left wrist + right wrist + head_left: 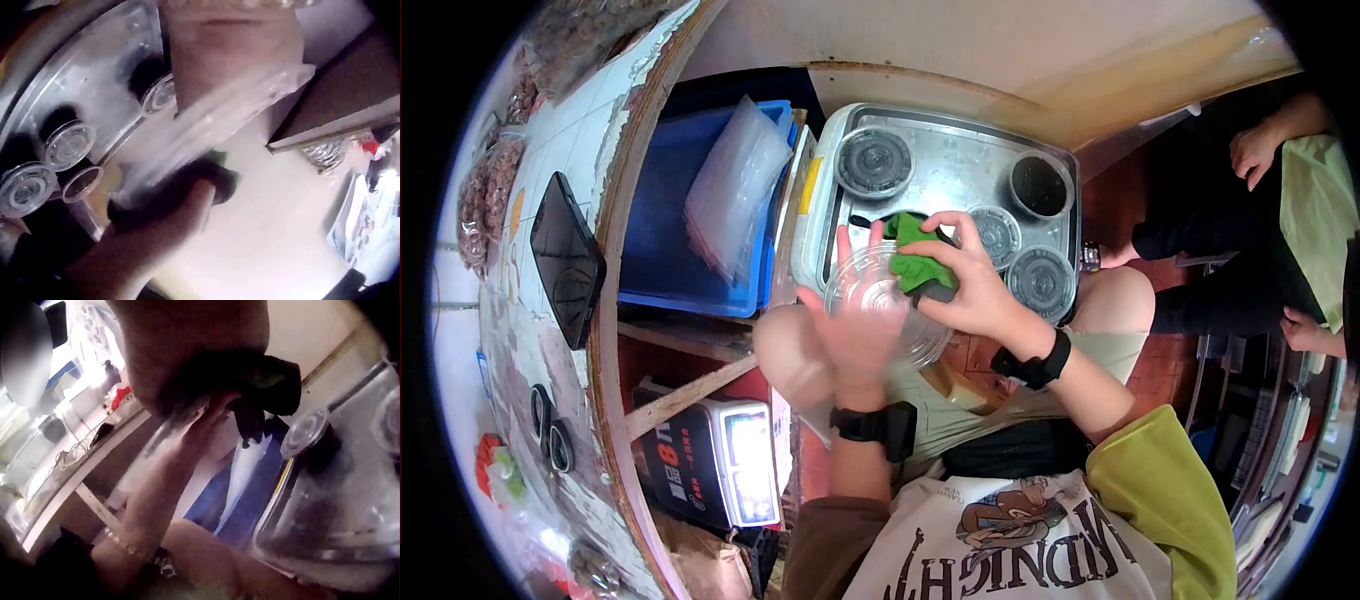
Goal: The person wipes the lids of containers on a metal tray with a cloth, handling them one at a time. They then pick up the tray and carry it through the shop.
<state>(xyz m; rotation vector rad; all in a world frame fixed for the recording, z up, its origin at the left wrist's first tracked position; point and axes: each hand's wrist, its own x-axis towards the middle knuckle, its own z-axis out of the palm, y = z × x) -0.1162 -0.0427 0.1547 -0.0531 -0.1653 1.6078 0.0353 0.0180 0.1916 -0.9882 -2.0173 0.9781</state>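
Note:
My left hand (860, 325), blurred in the head view, has its fingers spread out straight, with a round clear plastic lid (918, 335) across the palm and fingers. The left wrist view shows that lid (206, 128) nearly edge-on. Bunched in my right hand (980, 290) is a green cloth (918, 262), gripped between thumb and fingers at the lid's far right edge. A dark underside of the cloth (275, 384) shows in the right wrist view. Both hands are above my lap, in front of a metal tray (950, 135).
On the tray stand several round tubs, among them a lidded one (875, 162) and one with dark contents (1041, 187). To the left are a blue crate (660, 200) with plastic bags (740, 190), and a worn table holding a phone (565, 262) and scissors (550, 430). Another person (1250, 240) sits at right.

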